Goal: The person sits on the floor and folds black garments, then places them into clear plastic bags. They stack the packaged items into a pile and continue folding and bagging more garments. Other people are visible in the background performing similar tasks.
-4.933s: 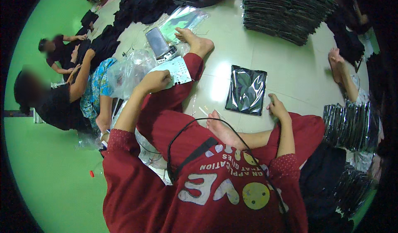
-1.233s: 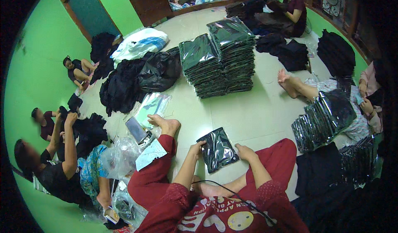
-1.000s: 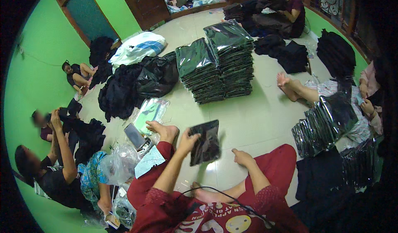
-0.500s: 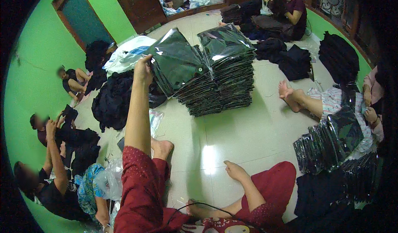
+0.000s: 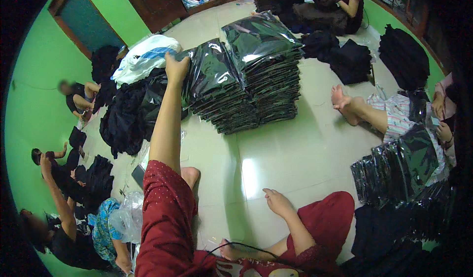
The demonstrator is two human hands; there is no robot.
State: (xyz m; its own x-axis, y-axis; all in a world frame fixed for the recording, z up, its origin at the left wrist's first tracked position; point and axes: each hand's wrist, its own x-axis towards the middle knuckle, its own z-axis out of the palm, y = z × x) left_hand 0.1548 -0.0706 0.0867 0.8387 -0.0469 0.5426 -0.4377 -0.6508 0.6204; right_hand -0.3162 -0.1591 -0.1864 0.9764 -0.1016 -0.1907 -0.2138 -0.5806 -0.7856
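Observation:
My left arm reaches out to a tall double stack of garments in clear plastic bags point(image 5: 256, 92). My left hand point(image 5: 176, 70) is closed at the outer edge of the top dark bagged garment point(image 5: 212, 67) on the left pile, which now lies nearly flat. Beside it, the right pile has a glossy bagged garment point(image 5: 261, 35) on top, its plastic catching the light. My right hand point(image 5: 279, 202) hovers near my right knee with nothing in it, its fingers loosely apart.
Loose black garments point(image 5: 125, 112) and a white sack point(image 5: 148, 58) lie left of the stack. At right, another person sits beside bagged garments point(image 5: 394, 168). Folded black piles point(image 5: 404, 58) stand at the far right. Several people sit along the left wall.
My left hand has lowered the bagged garment from a tilted, raised position onto the left pile. The view has shifted slightly; my right hand stays by my knee.

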